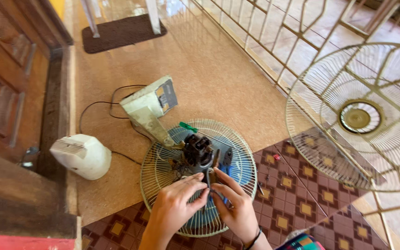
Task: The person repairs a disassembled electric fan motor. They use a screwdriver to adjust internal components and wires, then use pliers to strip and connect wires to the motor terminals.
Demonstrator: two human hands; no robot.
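Far left of the left hand (174, 206): white motor cover (82, 155), already off. Just ahead of both hands: bare fan motor (197, 150) on the rear grille (158, 173). Left hand pinching wires, right hand (237, 208) closed on small pliers (210, 178). Far right: front grille (357, 115), removed. Reassembly not yet done.

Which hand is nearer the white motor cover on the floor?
Left. The left hand is over the fan guard, closer to the white motor cover. The right hand is farther off.
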